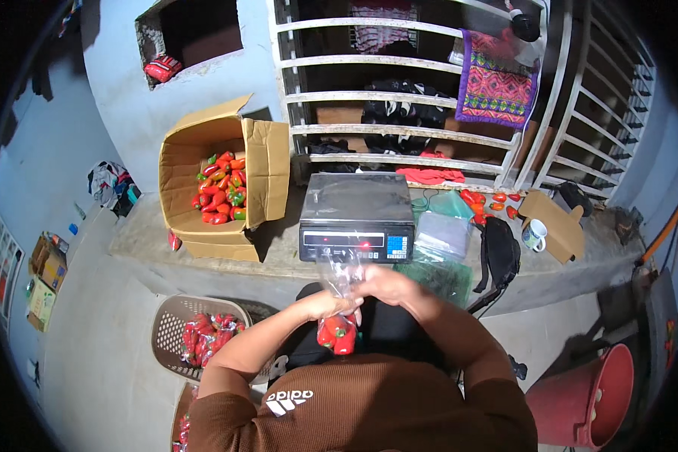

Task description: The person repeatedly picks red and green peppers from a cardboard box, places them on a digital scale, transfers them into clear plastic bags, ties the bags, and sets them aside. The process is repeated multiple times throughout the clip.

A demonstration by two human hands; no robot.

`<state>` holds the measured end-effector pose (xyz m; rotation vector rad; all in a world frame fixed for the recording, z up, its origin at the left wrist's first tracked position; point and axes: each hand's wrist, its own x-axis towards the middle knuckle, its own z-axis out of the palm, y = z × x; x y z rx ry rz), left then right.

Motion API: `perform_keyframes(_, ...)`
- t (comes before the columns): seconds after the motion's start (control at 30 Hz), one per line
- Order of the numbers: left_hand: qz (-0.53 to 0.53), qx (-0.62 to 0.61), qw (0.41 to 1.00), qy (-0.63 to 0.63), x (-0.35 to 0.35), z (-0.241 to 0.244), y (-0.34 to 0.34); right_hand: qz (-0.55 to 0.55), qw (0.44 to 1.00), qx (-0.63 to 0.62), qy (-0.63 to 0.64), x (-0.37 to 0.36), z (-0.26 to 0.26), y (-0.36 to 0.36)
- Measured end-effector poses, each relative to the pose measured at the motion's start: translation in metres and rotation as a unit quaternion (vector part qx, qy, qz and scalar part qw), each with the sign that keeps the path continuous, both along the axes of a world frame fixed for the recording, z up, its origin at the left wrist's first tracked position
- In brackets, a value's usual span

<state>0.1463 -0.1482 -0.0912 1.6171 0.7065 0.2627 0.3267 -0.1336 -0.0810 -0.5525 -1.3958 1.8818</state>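
Both hands meet in front of my chest on a clear plastic bag [339, 271] that holds several red peppers [337, 333] in its lower end. My left hand [326, 305] grips the bag's neck just above the peppers. Close beside it, my right hand [379, 285] has its fingers on the gathered plastic. The bag's loose top rises past the hands toward a digital weighing scale [357, 214], whose bare metal platform faces up on the ledge. Overlapping fingers partly hide the bag's neck.
Left of the scale, a cardboard box [202, 135] lies tipped with loose peppers [223, 186]. A plastic basket [164, 333] holds bagged peppers. Flat plastic bags [443, 234], a black waist bag [498, 254] and a mug [534, 235] lie rightward. A red bucket [565, 395] stands on the floor.
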Motion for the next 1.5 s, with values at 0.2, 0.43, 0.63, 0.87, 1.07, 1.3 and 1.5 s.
perform_keyframes(0.2,-0.038,-0.151,0.986,-0.058,-0.01,-0.011,0.002,-0.362,0.894,-0.019,0.264,0.035,0.059,0.031)
perform_keyframes(0.43,-0.098,-0.099,0.99,0.01,-0.032,0.04,0.015,-0.086,0.606,0.752,-0.244,-0.046,0.077,-0.096)
perform_keyframes(0.63,-0.274,0.104,0.956,0.003,-0.039,0.093,-0.006,-0.053,0.554,0.694,-0.457,-0.032,0.117,-0.087)
perform_keyframes(0.87,-0.247,0.087,0.965,0.0,-0.044,0.178,-0.078,-0.018,0.483,0.833,-0.269,0.0,0.181,-0.102)
perform_keyframes(1.07,-0.293,0.117,0.946,0.079,-0.054,0.187,-0.104,0.044,0.528,0.775,-0.345,0.035,0.195,-0.139)
perform_keyframes(1.3,-0.306,0.195,0.932,0.017,-0.051,0.169,-0.102,0.059,0.574,0.726,-0.375,0.057,0.184,-0.153)
perform_keyframes(1.5,-0.297,0.107,0.949,0.02,-0.044,0.162,-0.089,0.057,0.619,0.668,-0.409,0.066,0.179,-0.153)
